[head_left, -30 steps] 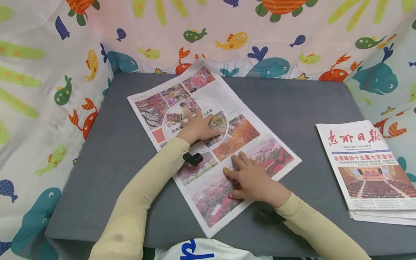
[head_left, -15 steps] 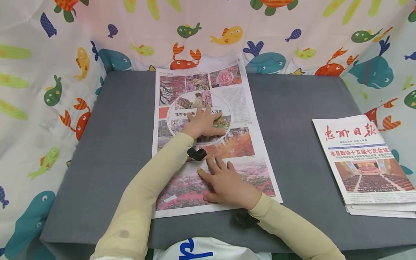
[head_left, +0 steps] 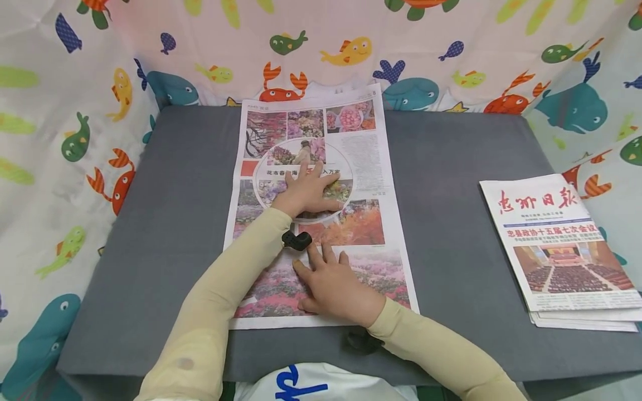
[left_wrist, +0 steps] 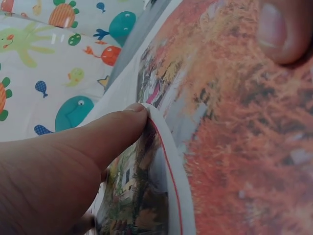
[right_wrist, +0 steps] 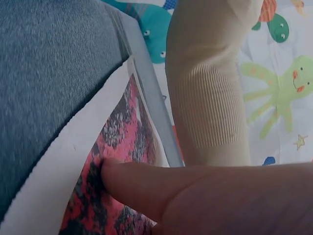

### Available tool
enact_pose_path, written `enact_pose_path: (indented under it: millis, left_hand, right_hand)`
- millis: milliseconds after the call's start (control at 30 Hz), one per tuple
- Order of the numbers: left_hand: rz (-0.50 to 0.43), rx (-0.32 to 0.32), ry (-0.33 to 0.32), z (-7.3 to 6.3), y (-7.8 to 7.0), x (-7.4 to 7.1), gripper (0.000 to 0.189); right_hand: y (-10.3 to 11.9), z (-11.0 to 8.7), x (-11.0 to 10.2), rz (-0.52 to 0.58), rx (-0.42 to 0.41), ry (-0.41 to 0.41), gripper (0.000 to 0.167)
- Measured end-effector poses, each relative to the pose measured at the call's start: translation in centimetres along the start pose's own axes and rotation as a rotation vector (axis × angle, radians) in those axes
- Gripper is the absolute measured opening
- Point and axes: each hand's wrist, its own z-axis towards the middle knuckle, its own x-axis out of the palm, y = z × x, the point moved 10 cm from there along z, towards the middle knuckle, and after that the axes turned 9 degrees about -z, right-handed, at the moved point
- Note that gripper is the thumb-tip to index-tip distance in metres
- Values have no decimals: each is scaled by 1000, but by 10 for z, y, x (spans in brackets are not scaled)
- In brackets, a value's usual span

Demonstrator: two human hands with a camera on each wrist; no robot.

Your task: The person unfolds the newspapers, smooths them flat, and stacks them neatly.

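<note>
A newspaper (head_left: 361, 167) with colour flower photos lies nearly upright on the grey table, its top edge by the patterned cloth. My left hand (head_left: 311, 192) rests spread on the printed circle in its upper half. In the left wrist view the left thumb (left_wrist: 117, 128) touches the paper. Lower down, my right hand (head_left: 341, 289) lies with fingers spread on the big pink flower photo, near the bottom edge. The right thumb (right_wrist: 132, 181) presses on that photo in the right wrist view. Neither hand curls round the paper.
A small stack of folded newspapers (head_left: 557, 250) lies at the right side of the grey table (head_left: 451, 223). A cloth (head_left: 331, 33) printed with sea animals hangs behind and at both sides. Black wrist devices, such as the left one (head_left: 297, 240), sit below the hands.
The newspaper has turned from a clear slant to nearly straight, its lower end swinging left. The right hand moved left with it; the left hand stayed on the circle.
</note>
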Motion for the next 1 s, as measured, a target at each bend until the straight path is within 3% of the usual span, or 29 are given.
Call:
enact_pose_path:
  millis: [300, 600, 1000]
  left_hand:
    - [45, 2, -9, -6, 3, 4, 87]
    - [21, 1, -4, -13, 3, 6, 88]
    - [20, 2, -27, -13, 4, 6, 89]
  right_hand:
    - [10, 1, 1, -47, 20, 10, 79]
    - [15, -3, -2, -62, 8, -21, 77]
    - [14, -3, -3, -57, -12, -48, 77]
